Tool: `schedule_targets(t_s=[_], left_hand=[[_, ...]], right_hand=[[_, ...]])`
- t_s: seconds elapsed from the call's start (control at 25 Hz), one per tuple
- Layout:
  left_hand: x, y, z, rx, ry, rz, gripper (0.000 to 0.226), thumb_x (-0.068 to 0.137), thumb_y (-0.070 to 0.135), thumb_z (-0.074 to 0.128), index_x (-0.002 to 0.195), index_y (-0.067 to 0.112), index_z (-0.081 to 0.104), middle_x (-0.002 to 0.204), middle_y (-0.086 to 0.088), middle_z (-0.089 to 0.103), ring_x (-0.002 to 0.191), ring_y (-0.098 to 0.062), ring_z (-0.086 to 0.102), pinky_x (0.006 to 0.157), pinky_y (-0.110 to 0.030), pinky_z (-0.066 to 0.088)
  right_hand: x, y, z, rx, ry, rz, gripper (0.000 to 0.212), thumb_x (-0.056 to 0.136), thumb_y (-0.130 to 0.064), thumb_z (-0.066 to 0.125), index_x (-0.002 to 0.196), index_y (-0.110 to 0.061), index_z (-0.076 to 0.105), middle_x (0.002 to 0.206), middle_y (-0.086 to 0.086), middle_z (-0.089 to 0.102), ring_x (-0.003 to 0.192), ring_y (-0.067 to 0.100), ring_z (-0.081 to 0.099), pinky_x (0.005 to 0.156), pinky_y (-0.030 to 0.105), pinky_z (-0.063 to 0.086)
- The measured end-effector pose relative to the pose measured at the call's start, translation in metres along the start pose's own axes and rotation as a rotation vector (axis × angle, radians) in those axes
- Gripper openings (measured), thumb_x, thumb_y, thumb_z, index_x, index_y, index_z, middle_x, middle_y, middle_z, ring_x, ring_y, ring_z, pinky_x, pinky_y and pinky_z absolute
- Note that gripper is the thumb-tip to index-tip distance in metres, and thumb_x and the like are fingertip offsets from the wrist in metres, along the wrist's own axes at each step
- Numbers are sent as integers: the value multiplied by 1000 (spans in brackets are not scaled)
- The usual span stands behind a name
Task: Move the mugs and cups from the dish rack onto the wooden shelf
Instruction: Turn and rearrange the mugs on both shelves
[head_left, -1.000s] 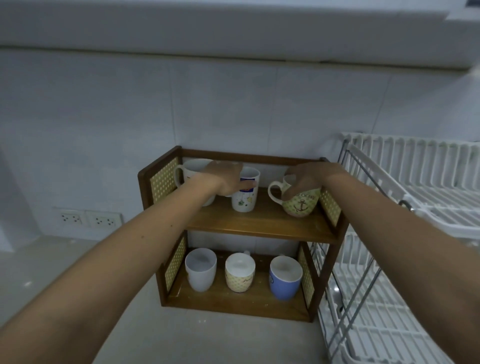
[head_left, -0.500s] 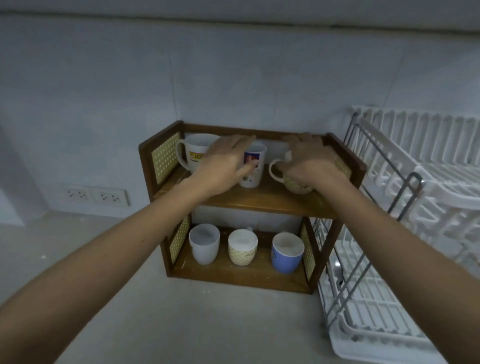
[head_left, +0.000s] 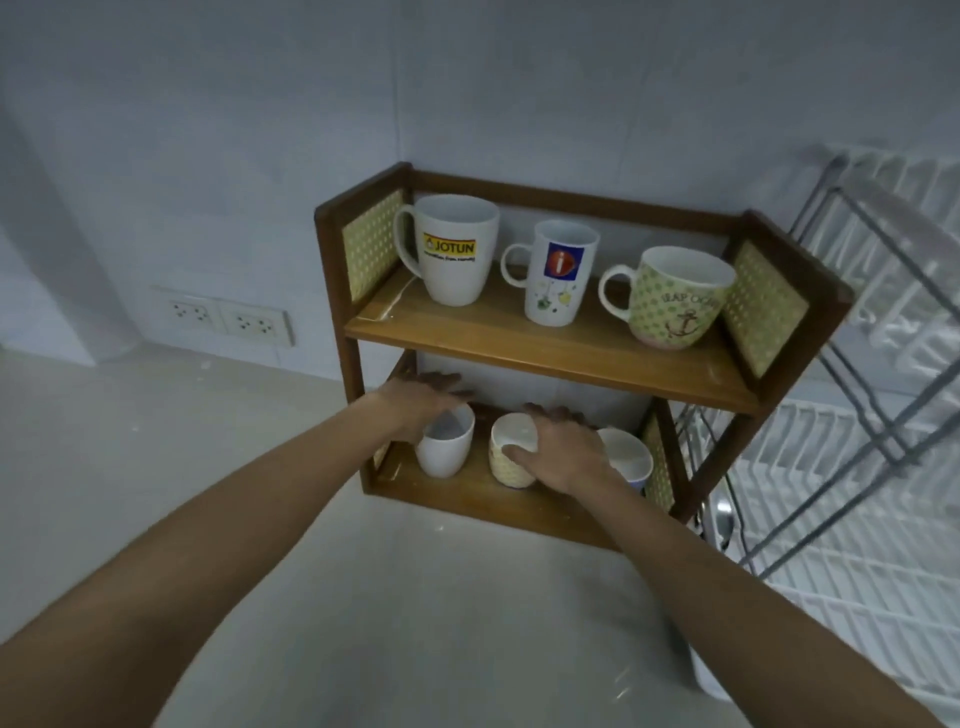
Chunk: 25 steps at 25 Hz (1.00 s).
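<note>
Mugs and cups fill both tiers of the small brown wooden shelf with woven yellow side panels (head_left: 545, 358), and the white wire dish rack (head_left: 852, 551) off beyond my right wrist shows no cups in the part I can see. Above my knuckles, on the upper board, stand a tall white mug with a yellow logo (head_left: 453, 249), a slimmer white mug with a blue and red badge (head_left: 560, 273) and a squat green-dotted mug with an anchor print (head_left: 675, 296), all upright with handles turned to my left. My hands are down at the lower board. My left hand (head_left: 421, 402) lies with fingers loosely spread over the far rim of the plain white cup (head_left: 444, 449); whether they press on it I cannot tell. My right hand (head_left: 563, 452) is clamped on the short cream patterned cup (head_left: 511, 452), thumb on the near wall, fingers curled over the top and far side. Just past my right knuckles, half hidden by them, sits a blue cup with a pale inside (head_left: 631, 460). All three cups stand upright in a row running left to right across my fingertips, so I judge any next nudge is a small sideways one, and the right hand is best placed for the middle cup. The task looks nearly done.
</note>
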<state>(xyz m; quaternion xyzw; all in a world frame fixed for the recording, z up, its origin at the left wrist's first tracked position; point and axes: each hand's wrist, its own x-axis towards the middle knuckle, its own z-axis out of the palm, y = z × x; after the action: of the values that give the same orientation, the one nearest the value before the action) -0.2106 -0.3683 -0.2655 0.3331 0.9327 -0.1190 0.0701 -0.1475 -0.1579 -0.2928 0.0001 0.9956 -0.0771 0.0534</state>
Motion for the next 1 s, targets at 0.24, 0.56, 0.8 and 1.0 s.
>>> schedule_targets(t_s=[0.24, 0.56, 0.8, 1.0], left_hand=[[27, -17, -2, -224, -275, -62, 92, 72, 30, 79, 145, 34, 23, 150, -3, 33, 138, -29, 30, 107, -46, 34], [37, -8, 6, -168, -166, -317, 101, 70, 81, 46, 148, 23, 19, 155, -8, 26, 140, -30, 27, 108, -43, 30], [37, -18, 2, -369, -201, -219, 93, 74, 56, 70, 148, 26, 23, 153, -6, 31, 138, -28, 30, 107, -42, 33], [37, -20, 6, -364, -152, -254, 91, 70, 53, 72, 145, 27, 29, 148, -7, 37, 133, -29, 37, 104, -44, 40]], right_hand=[[38, -5, 14, -55, -141, 4, 84, 77, -65, 56, 146, -31, 22, 148, 11, 35, 131, 34, 38, 104, 45, 37], [48, 8, -2, -56, -293, -154, 84, 71, -53, 64, 141, -37, 22, 143, 5, 40, 125, 30, 43, 94, 42, 39], [52, -3, 5, -181, -213, -61, 90, 67, -68, 64, 139, -24, 34, 137, 8, 49, 121, 31, 49, 97, 44, 41], [57, 11, -7, -128, -328, -202, 84, 69, -33, 78, 140, -28, 34, 137, 8, 46, 119, 29, 49, 92, 40, 47]])
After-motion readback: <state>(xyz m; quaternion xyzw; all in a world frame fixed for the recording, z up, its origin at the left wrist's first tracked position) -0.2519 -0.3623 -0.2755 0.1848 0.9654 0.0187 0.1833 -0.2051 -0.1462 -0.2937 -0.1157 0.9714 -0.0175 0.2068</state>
